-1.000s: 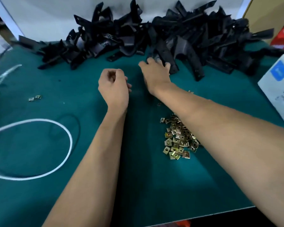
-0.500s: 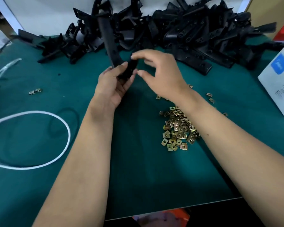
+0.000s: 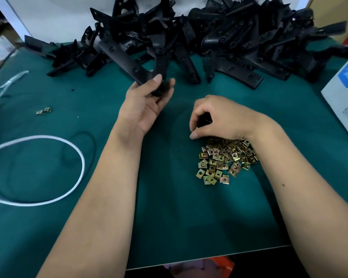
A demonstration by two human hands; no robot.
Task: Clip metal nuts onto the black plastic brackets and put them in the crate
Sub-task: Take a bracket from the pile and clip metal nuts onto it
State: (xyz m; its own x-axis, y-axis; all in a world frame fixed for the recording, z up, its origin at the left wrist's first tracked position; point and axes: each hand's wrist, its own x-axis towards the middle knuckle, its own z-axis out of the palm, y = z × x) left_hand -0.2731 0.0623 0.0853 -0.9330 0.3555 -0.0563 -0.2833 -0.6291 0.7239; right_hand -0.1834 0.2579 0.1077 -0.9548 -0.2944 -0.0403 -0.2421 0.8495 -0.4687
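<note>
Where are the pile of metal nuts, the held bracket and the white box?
Metal nuts (image 3: 225,159), head view, middle of pile.
Bracket (image 3: 161,65), head view, strip above the fingers.
White box (image 3: 344,97), head view, front face.

Two hands are in frame, the left hand (image 3: 147,105) and the right hand (image 3: 221,117). One heap of black brackets (image 3: 209,41) fills the top, too tangled to count. One pile of metal nuts (image 3: 223,160), several dozen, lies centre right. Two loose nuts (image 3: 44,111) sit at left, one white cord loop (image 3: 76,155) lower left, one white box (image 3: 344,97) at the right edge.

Views: we are getting one, from a wide-angle head camera.
Facing: we are looking forward and down across the desk (image 3: 169,227).
Nearness: we are sitting close, both forearms filling the foreground.
Far edge: we are reaching the bracket pile (image 3: 239,43).
</note>
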